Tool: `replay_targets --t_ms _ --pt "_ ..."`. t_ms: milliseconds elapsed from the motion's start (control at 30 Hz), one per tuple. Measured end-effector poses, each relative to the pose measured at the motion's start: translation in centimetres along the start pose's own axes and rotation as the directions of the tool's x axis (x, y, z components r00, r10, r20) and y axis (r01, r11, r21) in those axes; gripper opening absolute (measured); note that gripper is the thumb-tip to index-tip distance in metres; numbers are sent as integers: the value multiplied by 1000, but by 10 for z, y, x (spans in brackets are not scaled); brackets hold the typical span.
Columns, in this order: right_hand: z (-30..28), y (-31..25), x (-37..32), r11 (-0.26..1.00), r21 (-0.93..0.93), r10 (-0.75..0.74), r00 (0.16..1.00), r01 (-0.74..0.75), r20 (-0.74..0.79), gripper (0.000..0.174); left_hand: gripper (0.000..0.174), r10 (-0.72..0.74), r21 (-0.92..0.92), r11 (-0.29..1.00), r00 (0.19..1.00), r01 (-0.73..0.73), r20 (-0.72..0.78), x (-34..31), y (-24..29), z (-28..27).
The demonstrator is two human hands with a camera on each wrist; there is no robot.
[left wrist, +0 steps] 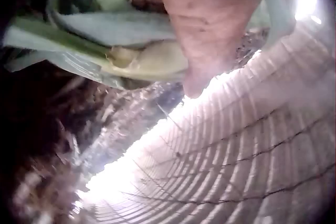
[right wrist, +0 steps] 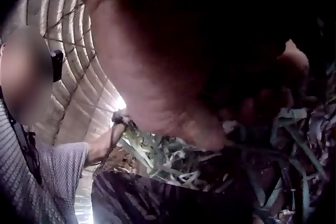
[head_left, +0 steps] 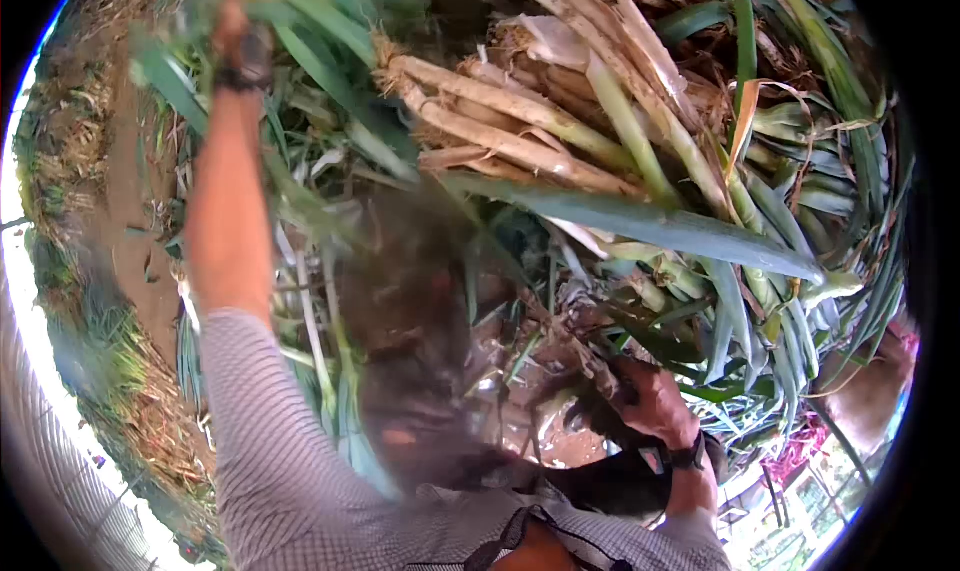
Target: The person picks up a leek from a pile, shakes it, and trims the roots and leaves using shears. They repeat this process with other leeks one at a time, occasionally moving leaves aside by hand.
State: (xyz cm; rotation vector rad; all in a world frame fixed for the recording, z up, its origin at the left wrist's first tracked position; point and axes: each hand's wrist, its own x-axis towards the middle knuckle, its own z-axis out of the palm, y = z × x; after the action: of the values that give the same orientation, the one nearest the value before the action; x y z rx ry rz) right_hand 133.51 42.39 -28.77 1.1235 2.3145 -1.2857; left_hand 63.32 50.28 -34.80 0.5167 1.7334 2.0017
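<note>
Toward half past ten in the head view, the left hand [head_left: 232, 29] is blurry, with loose green leaves [head_left: 330, 71] all about it. The left wrist view shows its thumb right by a pale leek [left wrist: 152, 62], so the hand looks to be gripping it, maybe because the stalk is firm there.

From twelve to one o'clock lies a pile of leeks [head_left: 520, 151]. Many of their hairy root ends point left, and the leafy tops [head_left: 790, 186] hang out toward three o'clock. I think most lie the same way to keep the heap neat.

At four o'clock, the right hand [head_left: 655, 403] is low, near dry brown scraps [head_left: 590, 361]. Its fingers look bent, but shadow hides them, so I cannot tell if they hold anything.

At eight o'clock, a ribbed cover [head_left: 60, 441] curves up, with bright light along its edge. Bare brown ground [head_left: 130, 186] shows at half past nine, with plant bits around it. Far out at four o'clock, there is something pink and stringy [head_left: 800, 446].
</note>
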Motion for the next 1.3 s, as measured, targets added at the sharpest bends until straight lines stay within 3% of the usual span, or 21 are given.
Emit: replay_targets --t_ms 33,67,133,167,200,233,267,300,333,367,400,500,567,600,700,733,833,967,1000,1233,1300 --pt "-1 -2 4 1000 -2 -23 1000 23 17 46 45 115 -60 991 993 -117 -35 3 33 4" --pt "-5 -12 9 1000 3 17 997 -17 71 48 45 127 -46 990 977 -136 -173 16 43 -13" --pt "-6 -15 23 995 4 -100 995 100 -23 50 47 295 337 920 922 -202 -250 -1 24 -48" --pt "-11 -19 20 988 -12 -155 984 155 -88 51 44 159 327 939 977 -105 -141 -46 -24 -64" --pt "-18 -28 20 995 -20 -95 992 94 -80 50 42 12 344 939 1000 -3 -24 -90 -72 -80" --pt "-19 -29 17 996 -17 -88 992 87 -94 50 39 -130 385 919 987 85 91 -134 -120 -96" --pt "-18 -28 15 997 -14 -79 991 78 -106 50 34 -457 372 861 849 347 266 -177 -135 -94" --pt "-17 -25 13 997 -11 -71 991 70 -116 50 38 -463 729 650 872 215 156 -207 -188 -87" --pt "-13 -22 8 999 -24 27 997 -29 -78 50 48 -378 579 792 900 191 219 -247 -188 -63" --pt "-7 -19 3 999 -35 -1 995 -3 -104 50 60 -279 406 901 924 157 263 -277 -184 -40" --pt "-1 -16 1 999 -47 -34 992 28 -126 50 65 -220 558 830 929 17 298 -282 -187 -31" --pt "18 -8 -11 998 -66 3 993 -10 -116 45 80 -114 831 397 878 -389 465 -290 -206 -12" --pt "22 -12 -21 999 13 50 993 -49 -103 33 90 -129 809 19 801 -587 584 -297 -221 -7" --pt "20 -21 -18 991 84 109 988 -100 -111 33 93 -284 722 -19 696 -692 660 -284 -229 -7" --pt "16 -11 -11 986 83 150 985 -143 -83 35 82 -273 659 196 605 -726 748 -217 -286 -12" --pt "22 6 -10 997 36 79 989 -75 -123 36 79 -297 657 213 593 -723 749 -194 -285 -2" --pt "19 6 -3 992 63 114 986 -107 -121 37 72 -372 672 284 567 -684 735 -138 -279 38" --pt "6 -11 10 970 104 216 976 -218 35 40 62 -504 676 120 542 -727 672 -192 -298 57" --pt "6 -8 13 993 106 57 998 -53 -37 41 59 -526 659 72 533 -748 662 -213 -300 60" --pt "2 -15 11 990 108 98 992 -89 -81 37 45 -637 648 -28 513 -761 575 -247 -297 31" --pt "-3 -13 14 995 96 16 995 -6 -99 40 42 -688 632 -62 491 -773 534 -261 -286 19"
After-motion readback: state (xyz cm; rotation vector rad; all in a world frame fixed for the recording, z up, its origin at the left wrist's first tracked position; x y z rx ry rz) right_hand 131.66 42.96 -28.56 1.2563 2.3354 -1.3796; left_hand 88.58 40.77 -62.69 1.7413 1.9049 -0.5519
